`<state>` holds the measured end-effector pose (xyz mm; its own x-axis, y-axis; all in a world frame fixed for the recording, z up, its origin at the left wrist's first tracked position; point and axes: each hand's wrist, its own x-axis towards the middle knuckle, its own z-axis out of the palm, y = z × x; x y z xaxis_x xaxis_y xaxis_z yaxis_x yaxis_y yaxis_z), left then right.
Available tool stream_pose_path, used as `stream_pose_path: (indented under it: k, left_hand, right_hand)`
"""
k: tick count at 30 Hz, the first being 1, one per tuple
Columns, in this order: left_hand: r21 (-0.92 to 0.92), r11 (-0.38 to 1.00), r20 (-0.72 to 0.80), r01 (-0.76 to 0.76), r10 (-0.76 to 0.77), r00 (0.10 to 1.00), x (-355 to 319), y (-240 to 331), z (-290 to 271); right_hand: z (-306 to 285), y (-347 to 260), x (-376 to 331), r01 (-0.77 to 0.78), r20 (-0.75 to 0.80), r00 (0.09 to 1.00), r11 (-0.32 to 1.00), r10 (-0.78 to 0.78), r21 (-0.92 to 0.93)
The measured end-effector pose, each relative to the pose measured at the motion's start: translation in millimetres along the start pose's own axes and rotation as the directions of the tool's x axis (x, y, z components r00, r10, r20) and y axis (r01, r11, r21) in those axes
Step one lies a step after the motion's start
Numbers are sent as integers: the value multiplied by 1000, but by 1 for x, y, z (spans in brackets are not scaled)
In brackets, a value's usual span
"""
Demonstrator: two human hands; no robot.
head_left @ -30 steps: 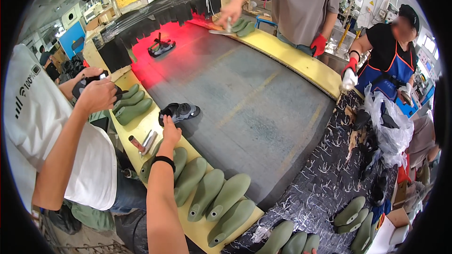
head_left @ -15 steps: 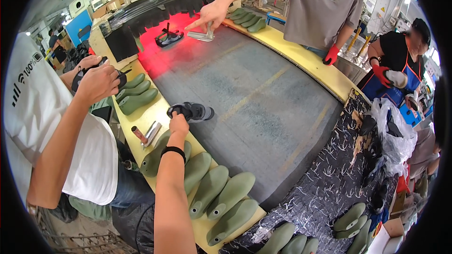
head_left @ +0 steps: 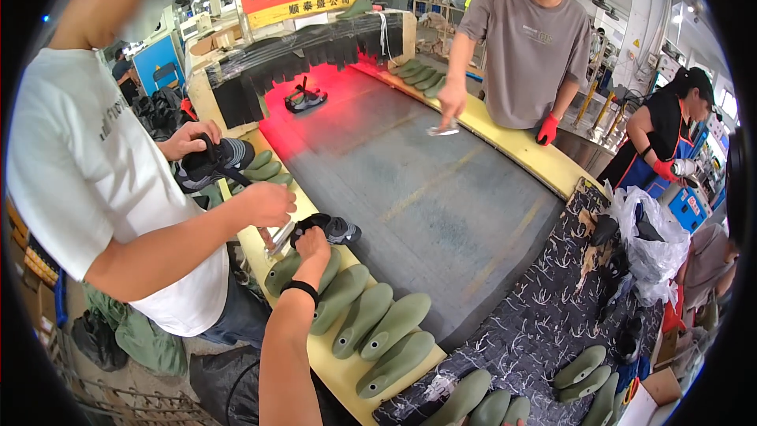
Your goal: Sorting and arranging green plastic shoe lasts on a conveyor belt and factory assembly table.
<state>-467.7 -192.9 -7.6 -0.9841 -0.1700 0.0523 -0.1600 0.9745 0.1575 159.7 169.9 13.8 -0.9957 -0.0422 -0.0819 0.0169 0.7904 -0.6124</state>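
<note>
My left hand [head_left: 314, 244], with a black band at its wrist, is closed on the top of a black and grey shoe [head_left: 341, 230]. The shoe rests by the left edge of the grey belt [head_left: 426, 229]. Close by, a silver shoehorn-like metal piece [head_left: 277, 239] lies on the yellow ledge [head_left: 293, 330]. Several green shoe lasts [head_left: 394, 323] line that ledge below my hand. Only a skin-coloured sliver, perhaps my right hand [head_left: 516, 423], shows at the lower edge; its fingers cannot be made out.
A person in white [head_left: 134, 181] at left holds another shoe [head_left: 213, 164]. Across the belt, a person in grey [head_left: 530, 47] holds a silver piece [head_left: 443, 132]. A strapped shoe [head_left: 306, 98] sits under red light. Lasts [head_left: 465, 398] stand on the dark patterned cover [head_left: 520, 331].
The white-shirted person's one hand has left their shoe and reached toward the silver piece by my hand. The grey-shirted person's pointing hand has lowered to the right. My view has tilted up.
</note>
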Motion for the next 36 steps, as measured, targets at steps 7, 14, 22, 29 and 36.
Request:
stream_pose_path:
  k: [7, 14, 22, 29, 36]
  left_hand:
    - [5, 987, -40, -164, 164, 986, -43, -4, -31]
    - [-400, 748, -28, -529, 567, 823, -217, 27, -57]
    - [-710, 320, -83, -627, 846, 526, -437, 38, -9]
    - [-651, 544, 144, -529, 773, 618, -479, 53, -14]
    - [-417, 472, -29, -777, 847, 531, -502, 79, -18]
  right_hand:
    - [1, 3, -6, 159, -61, 985, 984, -164, -79]
    - [2, 3, -14, -103, 34, 994, 991, 106, -83]
    - [13, 31, -12, 8, 54, 999, 991, 0, -137]
    - [10, 22, -11, -13, -1, 1000, 995, 13, -100]
    - [10, 21, -12, -2, 14, 1000, 989, 4, -147]
